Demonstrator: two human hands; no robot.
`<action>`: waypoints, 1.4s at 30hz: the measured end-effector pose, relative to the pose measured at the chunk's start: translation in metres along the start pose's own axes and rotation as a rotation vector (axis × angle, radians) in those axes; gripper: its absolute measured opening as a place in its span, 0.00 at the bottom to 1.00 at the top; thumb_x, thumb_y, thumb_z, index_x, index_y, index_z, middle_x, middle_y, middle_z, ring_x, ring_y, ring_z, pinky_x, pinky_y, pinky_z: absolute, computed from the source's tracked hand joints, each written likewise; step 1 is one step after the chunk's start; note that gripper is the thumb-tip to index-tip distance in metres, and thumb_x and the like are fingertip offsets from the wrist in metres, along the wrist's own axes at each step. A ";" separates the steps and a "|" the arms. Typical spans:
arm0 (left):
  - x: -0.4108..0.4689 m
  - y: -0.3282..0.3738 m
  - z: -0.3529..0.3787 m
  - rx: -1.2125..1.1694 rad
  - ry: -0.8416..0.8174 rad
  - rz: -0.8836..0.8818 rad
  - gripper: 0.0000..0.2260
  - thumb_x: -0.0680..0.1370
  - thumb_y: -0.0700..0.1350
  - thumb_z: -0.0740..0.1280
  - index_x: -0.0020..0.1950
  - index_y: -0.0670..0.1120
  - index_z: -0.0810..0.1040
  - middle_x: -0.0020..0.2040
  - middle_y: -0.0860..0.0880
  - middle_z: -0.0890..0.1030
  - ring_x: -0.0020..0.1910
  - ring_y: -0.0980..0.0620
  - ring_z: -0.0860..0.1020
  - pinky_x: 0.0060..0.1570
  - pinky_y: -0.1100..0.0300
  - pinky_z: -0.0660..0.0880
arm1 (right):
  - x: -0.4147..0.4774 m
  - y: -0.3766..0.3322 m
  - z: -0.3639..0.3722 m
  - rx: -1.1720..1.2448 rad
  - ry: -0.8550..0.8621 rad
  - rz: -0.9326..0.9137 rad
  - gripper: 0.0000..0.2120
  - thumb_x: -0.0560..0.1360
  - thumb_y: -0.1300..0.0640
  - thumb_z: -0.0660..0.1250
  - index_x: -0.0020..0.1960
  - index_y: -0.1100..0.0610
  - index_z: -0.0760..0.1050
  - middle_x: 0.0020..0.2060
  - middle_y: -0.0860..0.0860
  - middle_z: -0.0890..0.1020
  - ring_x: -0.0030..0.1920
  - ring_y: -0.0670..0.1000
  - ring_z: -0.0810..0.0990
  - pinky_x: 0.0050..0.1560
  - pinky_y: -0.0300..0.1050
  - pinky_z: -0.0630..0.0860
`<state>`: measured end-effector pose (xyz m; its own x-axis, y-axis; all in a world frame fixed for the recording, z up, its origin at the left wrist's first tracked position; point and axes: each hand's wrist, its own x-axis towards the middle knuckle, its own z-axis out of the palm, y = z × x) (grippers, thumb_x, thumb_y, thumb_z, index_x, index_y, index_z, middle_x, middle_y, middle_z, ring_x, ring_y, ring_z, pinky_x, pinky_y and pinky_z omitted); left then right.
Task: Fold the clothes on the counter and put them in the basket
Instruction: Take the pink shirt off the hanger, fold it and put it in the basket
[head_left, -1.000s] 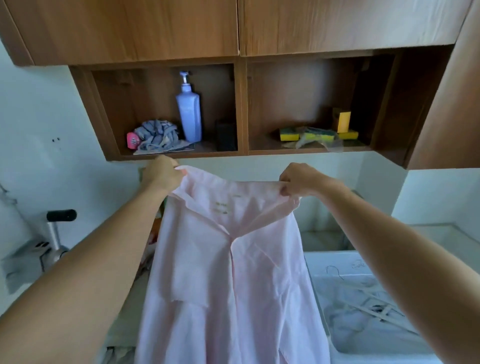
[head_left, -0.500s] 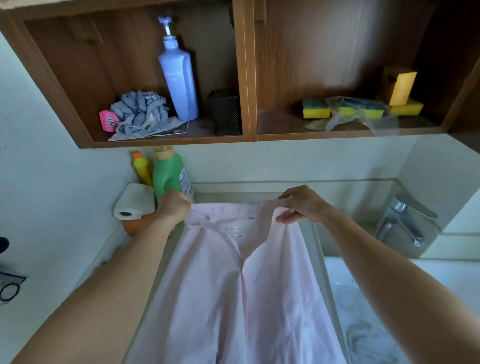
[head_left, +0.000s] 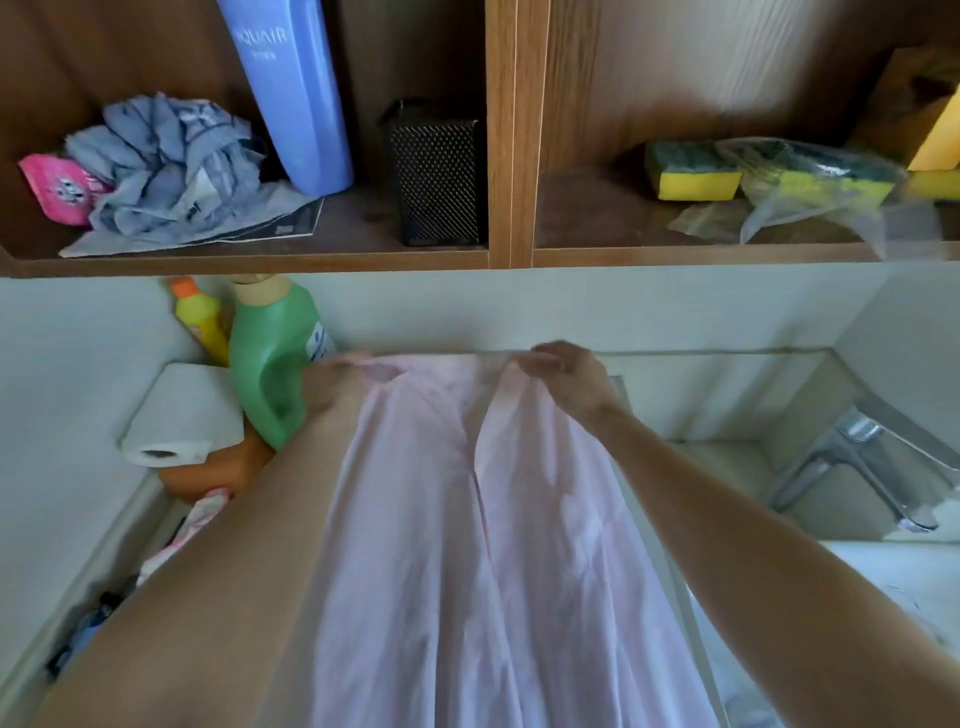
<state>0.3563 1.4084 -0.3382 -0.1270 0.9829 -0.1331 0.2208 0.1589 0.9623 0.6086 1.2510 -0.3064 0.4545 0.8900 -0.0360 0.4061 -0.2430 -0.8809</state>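
A pale pink shirt (head_left: 441, 545) lies stretched out lengthwise on the counter, its collar end at the back wall and its front opening running down the middle. My left hand (head_left: 332, 384) grips the shirt's top left corner next to the green bottle. My right hand (head_left: 566, 374) pinches the top right corner at the collar. More clothes (head_left: 182, 530) lie bunched at the counter's left edge, partly hidden by my left arm. No basket is in view.
A green detergent bottle (head_left: 275, 364), a yellow bottle (head_left: 200, 322) and a paper towel roll (head_left: 182, 415) stand at the back left. A tap (head_left: 852, 467) and sink are at the right. The shelf above holds a blue bottle (head_left: 296, 93), a grey rag (head_left: 166, 166) and sponges (head_left: 693, 171).
Both hands have lowered the shirt from held up in the air down toward the counter, with the collar now near the back wall. The view has tilted down and moved closer.
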 end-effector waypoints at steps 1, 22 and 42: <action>-0.002 0.007 0.007 0.009 -0.017 0.076 0.16 0.73 0.39 0.71 0.60 0.44 0.81 0.59 0.41 0.82 0.54 0.47 0.80 0.49 0.57 0.77 | 0.011 0.000 0.004 -0.062 0.035 -0.097 0.16 0.76 0.52 0.70 0.63 0.53 0.79 0.60 0.50 0.79 0.56 0.49 0.79 0.50 0.37 0.71; -0.022 -0.162 0.017 1.253 -0.272 0.742 0.31 0.79 0.65 0.49 0.78 0.52 0.64 0.79 0.44 0.63 0.77 0.43 0.62 0.74 0.45 0.58 | 0.015 0.133 0.101 -0.921 -0.270 -0.206 0.33 0.82 0.39 0.45 0.81 0.54 0.42 0.81 0.47 0.44 0.80 0.50 0.40 0.79 0.55 0.41; -0.191 -0.173 -0.006 1.231 -0.488 0.830 0.29 0.83 0.60 0.50 0.77 0.45 0.67 0.75 0.38 0.68 0.73 0.39 0.68 0.69 0.42 0.68 | -0.194 0.161 -0.051 -0.659 -0.500 0.425 0.14 0.69 0.40 0.72 0.39 0.51 0.77 0.40 0.50 0.79 0.48 0.54 0.81 0.44 0.43 0.74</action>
<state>0.3365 1.1930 -0.4776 0.6879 0.7255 0.0209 0.7237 -0.6878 0.0564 0.6262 1.0190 -0.4174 0.3363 0.7015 -0.6283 0.7215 -0.6207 -0.3069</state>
